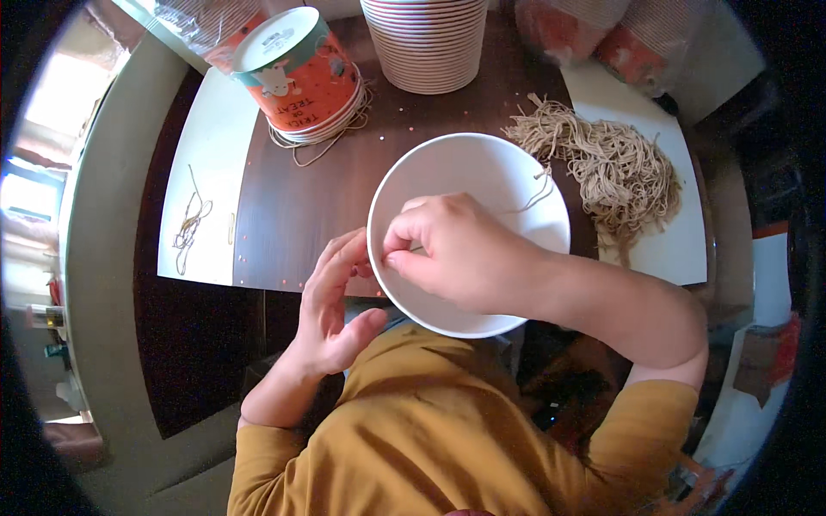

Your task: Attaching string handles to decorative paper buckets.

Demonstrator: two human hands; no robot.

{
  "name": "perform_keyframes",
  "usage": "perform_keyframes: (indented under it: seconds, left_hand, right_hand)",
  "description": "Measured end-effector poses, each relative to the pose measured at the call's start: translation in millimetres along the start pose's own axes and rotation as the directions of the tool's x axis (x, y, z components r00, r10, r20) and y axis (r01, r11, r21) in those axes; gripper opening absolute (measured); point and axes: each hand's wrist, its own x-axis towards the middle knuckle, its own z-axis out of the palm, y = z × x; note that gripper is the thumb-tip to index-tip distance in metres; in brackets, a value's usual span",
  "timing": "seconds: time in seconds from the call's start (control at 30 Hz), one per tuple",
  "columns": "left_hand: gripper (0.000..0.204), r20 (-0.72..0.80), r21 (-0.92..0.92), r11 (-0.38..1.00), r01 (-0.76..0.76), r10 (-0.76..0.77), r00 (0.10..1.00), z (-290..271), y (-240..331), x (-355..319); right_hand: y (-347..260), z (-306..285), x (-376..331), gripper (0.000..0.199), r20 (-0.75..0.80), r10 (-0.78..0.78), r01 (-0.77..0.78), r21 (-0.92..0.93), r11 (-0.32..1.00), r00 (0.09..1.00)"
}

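A white paper bucket (508,159) sits at the table's near edge, its mouth facing up at me. My right hand (452,245) reaches inside it. The thumb and forefinger pinch together close to the left inner wall; what they hold, if anything, is hidden. My left hand (335,305) is outside the bucket by its left rim, thumb spread away, fingers extended toward the outer wall with some tips out of sight. On the right inner wall, a short beige cord (540,187) hangs near the rim.
A tangled pile of beige cords (615,168) lies right of the bucket. Orange printed buckets (305,95) stand upside down at the far left, with cords around them. A tall bucket stack (430,52) is at the back. Loose cords (191,224) lie on the left white panel.
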Motion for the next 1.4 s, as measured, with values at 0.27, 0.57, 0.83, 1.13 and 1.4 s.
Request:
perform_keyframes:
  seconds: [0.27, 0.57, 0.83, 1.13, 1.4]
  left_hand:
    - [0.066, -0.108, 0.067, 0.990, 0.125, -0.118, 0.987, 7.9, 2.7, 6.5]
    - [0.046, -0.194, 0.178, 0.982, 0.059, -0.024, 0.981, 11.6, 3.7, 4.3]
    - [0.027, -0.206, 0.455, 0.890, -0.025, 0.133, 0.969, 14.8, 8.2, 0.5]
    - [0.025, -0.178, 0.609, 0.788, -0.092, 0.248, 0.952, 19.3, 13.0, 2.7]
    - [0.024, -0.067, 0.781, 0.602, -0.170, 0.351, 0.934, 22.1, 21.2, 5.3]
  right_hand:
    - [-1.2, -18.5, 3.7, 0.013, -0.052, -0.005, 0.004, -0.014, 1.000, 0.999]
    - [8.7, -21.6, -2.4, 0.013, 0.087, 0.092, -0.099, 0.070, 0.993, 0.992]
    - [7.9, -13.4, 1.1, 0.013, 0.055, 0.070, -0.072, 0.037, 0.997, 0.996]
    - [2.6, -7.5, 2.8, 0.014, 0.065, 0.066, -0.066, -0.013, 0.998, 0.996]
    - [-13.4, -1.7, -0.5, 0.016, 0.003, -0.061, 0.060, -0.249, 0.967, 0.998]
